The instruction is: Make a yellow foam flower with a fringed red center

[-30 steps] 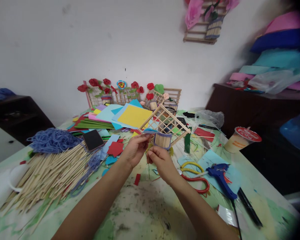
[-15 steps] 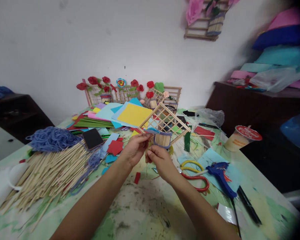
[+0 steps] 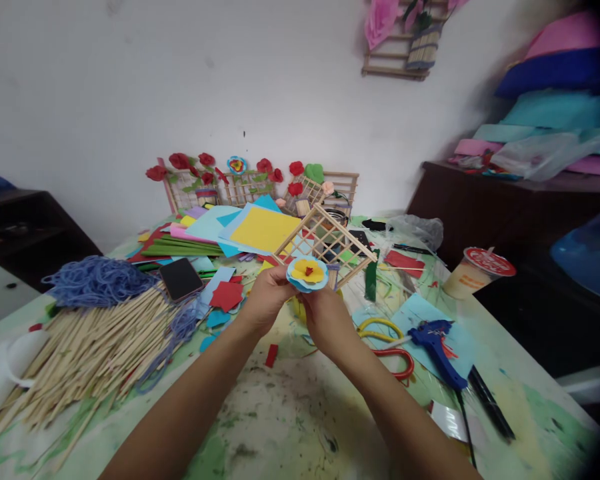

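A paper flower [image 3: 307, 273] with blue outer petals, yellow inner petals and a red centre faces me above the middle of the table. My left hand [image 3: 270, 293] pinches it at its lower left edge. Just below the bloom, my right hand [image 3: 325, 312] is closed at its underside; the fingertips are partly hidden, and the stem does not show. Behind the flower stands a tilted lattice of thin wooden sticks [image 3: 353, 245]. The small stick pot with purple yarn [image 3: 333, 275] on that lattice is mostly covered by the flower and my right hand.
Scissors [image 3: 397, 363] and a blue glue gun [image 3: 437, 353] lie at right, near a lidded drink cup [image 3: 475, 277]. Wooden sticks [image 3: 95, 347], purple yarn [image 3: 97, 283] and a phone [image 3: 181, 279] are at left. Coloured paper [image 3: 263, 228] and finished flower lattices [image 3: 240, 190] sit behind.
The flower has been tipped so its face turns toward me; before, it showed edge-on. My hands have drawn together beneath it, and it now covers most of the small stick pot.
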